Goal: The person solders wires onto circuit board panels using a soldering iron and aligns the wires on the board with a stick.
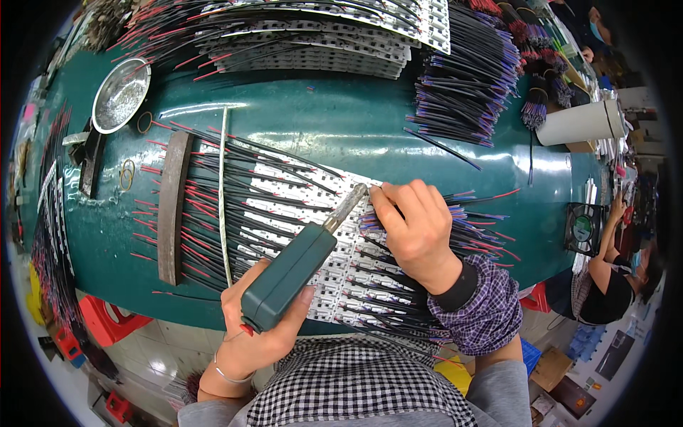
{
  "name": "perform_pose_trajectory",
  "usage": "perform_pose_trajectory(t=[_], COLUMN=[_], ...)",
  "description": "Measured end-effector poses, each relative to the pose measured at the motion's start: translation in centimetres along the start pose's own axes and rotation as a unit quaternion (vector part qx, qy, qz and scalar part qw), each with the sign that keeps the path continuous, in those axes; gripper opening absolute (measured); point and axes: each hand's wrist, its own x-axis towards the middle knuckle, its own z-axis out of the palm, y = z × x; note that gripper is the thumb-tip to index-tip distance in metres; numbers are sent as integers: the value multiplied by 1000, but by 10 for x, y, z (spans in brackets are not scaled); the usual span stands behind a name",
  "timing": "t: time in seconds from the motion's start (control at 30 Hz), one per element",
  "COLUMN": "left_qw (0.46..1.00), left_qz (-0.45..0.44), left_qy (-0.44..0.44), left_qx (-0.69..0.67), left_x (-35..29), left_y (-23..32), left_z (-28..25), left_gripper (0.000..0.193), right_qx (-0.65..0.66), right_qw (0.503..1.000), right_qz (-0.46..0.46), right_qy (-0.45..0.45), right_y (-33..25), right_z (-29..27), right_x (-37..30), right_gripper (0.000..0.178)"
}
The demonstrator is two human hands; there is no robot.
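Observation:
My left hand is closed around the grip of a dark green soldering gun. Its metal tip slants up and right to the far edge of a white circuit board panel lying on the table. Right beside that tip, my right hand has its thumb and forefinger pinched together at the panel's edge; whatever is between them is too small to make out. Black wires with red ends run off the panel's left side. More wires fan out on its right, partly under my right hand.
A flat brown bar and a thin pale strip lie across the left wires. Beyond stand a metal bowl, stacked white panels and a heap of cut wires. At right are a white cup, a small fan and another person.

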Motion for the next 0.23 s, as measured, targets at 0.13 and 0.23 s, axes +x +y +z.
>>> perform_pose_trajectory(t=[0.13, 0.23], left_qw=[1000, 1000], left_qz=[17, 2], left_qy=[-9, 2], left_qx=[9, -15], left_x=[-1, -1], left_y=[-3, -3], left_z=[-1, -1], left_gripper=[20, 21], right_qx=[0, -2], right_qw=[1000, 1000], right_qz=[1, -2], right_qy=[-7, -7], right_y=[-1, 0], right_z=[-1, 1], right_x=[0, -2], right_gripper=[24, 26])
